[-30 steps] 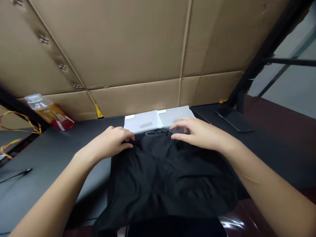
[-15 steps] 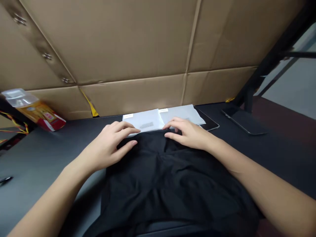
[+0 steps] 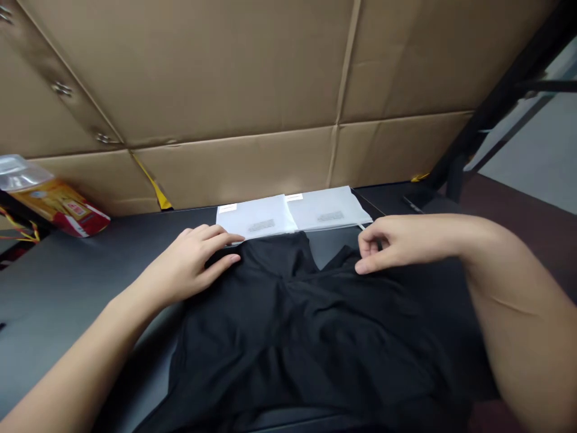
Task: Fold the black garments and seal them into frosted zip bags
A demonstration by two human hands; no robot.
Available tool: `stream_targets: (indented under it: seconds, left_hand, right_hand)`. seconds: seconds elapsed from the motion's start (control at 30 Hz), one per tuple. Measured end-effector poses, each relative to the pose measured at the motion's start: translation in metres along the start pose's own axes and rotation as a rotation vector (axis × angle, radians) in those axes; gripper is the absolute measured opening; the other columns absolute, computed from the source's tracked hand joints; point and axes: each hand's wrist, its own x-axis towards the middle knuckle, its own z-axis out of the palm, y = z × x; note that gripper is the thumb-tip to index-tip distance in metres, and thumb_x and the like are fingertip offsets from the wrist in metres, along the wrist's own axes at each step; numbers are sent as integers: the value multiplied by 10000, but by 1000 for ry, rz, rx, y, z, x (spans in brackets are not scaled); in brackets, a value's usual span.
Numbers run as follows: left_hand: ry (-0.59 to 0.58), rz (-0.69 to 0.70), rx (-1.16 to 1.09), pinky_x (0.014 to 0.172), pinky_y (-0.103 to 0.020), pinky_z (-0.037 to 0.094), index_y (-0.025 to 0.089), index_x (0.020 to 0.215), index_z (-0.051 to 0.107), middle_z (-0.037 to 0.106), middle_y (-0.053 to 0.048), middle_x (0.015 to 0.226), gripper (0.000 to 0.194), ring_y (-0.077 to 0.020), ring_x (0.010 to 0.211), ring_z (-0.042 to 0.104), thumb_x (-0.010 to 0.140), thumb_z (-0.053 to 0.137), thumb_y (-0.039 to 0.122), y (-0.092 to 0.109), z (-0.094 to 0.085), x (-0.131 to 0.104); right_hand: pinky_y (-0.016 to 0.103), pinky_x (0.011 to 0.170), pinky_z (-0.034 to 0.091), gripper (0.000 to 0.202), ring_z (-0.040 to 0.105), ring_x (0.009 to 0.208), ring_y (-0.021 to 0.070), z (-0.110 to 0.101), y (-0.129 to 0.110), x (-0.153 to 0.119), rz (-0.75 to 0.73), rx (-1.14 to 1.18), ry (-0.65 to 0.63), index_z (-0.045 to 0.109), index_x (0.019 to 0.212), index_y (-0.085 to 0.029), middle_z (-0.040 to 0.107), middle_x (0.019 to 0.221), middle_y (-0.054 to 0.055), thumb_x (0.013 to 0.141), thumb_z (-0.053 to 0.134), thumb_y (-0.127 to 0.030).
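A black garment [image 3: 270,325], with two leg-like parts split by a V-shaped gap at its far edge, lies spread on the dark table in front of me. My left hand [image 3: 198,255] rests at its far left corner, open, fingers stretched and thumb apart. At the far right part, my right hand [image 3: 383,243] is closed, fingers curled and thumb against the cloth in a pinch. Just beyond the garment lie two flat whitish plastic bags [image 3: 256,218] with small labels and grey print, side by side.
Brown cardboard [image 3: 234,78] stands as a wall behind the table [image 3: 58,276]. A clear-topped plastic container [image 3: 58,198] with a yellow and red label leans at the left. A dark phone-like slab [image 3: 417,201] lies at the right, partly behind my wrist. A black frame post [image 3: 487,114] rises there.
My right hand has moved right, its fingers curling closed and drawing the garment's right part aside, so a gap shows between the two parts. The left hand stays at the left corner.
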Motion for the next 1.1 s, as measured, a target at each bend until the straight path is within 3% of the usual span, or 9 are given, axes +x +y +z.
stream_targets:
  seconds: [0.07, 0.27, 0.33, 0.47, 0.63, 0.77, 0.87, 0.97, 1.1]
  left_hand:
    - [-12, -11, 8, 936, -383, 482, 276, 1305, 699, 715, -81, 1209, 375, -264, 1116, 664, 1090, 471, 481, -1, 0, 0]
    - [-19, -9, 19, 885, -367, 473, 272, 1243, 732, 736, -65, 1145, 368, -256, 1064, 682, 1079, 503, 508, -7, -3, -2]
    - [2, -6, -7, 867, -354, 481, 262, 1234, 738, 737, -63, 1097, 370, -246, 1021, 686, 1060, 539, 521, -10, -5, -2]
    - [2, 22, -90, 825, -311, 499, 245, 1233, 736, 717, -44, 989, 357, -205, 920, 680, 1027, 616, 511, -17, -9, -4]
    - [75, 76, -170, 729, -244, 488, 250, 1149, 764, 696, -15, 915, 229, -146, 814, 665, 1057, 592, 370, -19, -23, -7]
    - [93, 84, -284, 752, -235, 525, 263, 1138, 775, 732, -6, 920, 199, -148, 816, 675, 1015, 681, 387, -14, -45, -18]
    - [-126, 37, -361, 778, -222, 552, 280, 1101, 786, 779, 8, 976, 198, -151, 851, 707, 977, 735, 426, -6, -56, -27]
    - [-372, -64, -358, 796, -222, 565, 302, 1148, 789, 802, 9, 1018, 231, -170, 909, 736, 984, 715, 446, 4, -54, -30]
    - [-473, -131, -305, 824, -243, 578, 362, 1212, 791, 813, -4, 1081, 313, -203, 968, 755, 956, 709, 521, 12, -43, -26]
  right_hand:
    - [303, 614, 435, 519, 664, 772, 238, 2, 2, -2, 16, 5, -31, 759, 852, -273, 765, 902, 23, 747, 748, -782]
    - [284, 580, 433, 413, 670, 739, 217, 3, 4, 1, -48, -7, 94, 747, 866, -267, 766, 887, 18, 786, 767, -672]
    - [300, 639, 472, 397, 684, 786, 225, 7, -4, 10, -148, 14, 248, 771, 955, -271, 776, 947, 26, 864, 705, -652]
    - [377, 890, 533, 384, 695, 1003, 248, 30, -33, 38, -434, 79, 638, 729, 1295, -272, 738, 1266, 74, 993, 618, -480]
    - [407, 963, 505, 126, 665, 1067, 265, 48, -54, 53, -599, -13, 722, 746, 1020, -228, 749, 1080, 70, 985, 625, -235]
    - [356, 894, 490, 128, 647, 959, 218, 38, -55, 34, -718, 32, 659, 697, 958, -223, 728, 977, 32, 923, 625, -123]
    - [327, 859, 484, 170, 649, 936, 201, 33, -57, 20, -742, 68, 496, 705, 911, -234, 727, 967, 7, 861, 649, -81]
    - [311, 828, 488, 186, 659, 932, 194, 38, -60, 17, -690, 63, 331, 739, 889, -241, 738, 977, -2, 836, 676, -74]
    - [308, 769, 492, 64, 665, 880, 191, 40, -63, 26, -607, 45, 195, 783, 879, -228, 734, 978, 19, 900, 723, -221]
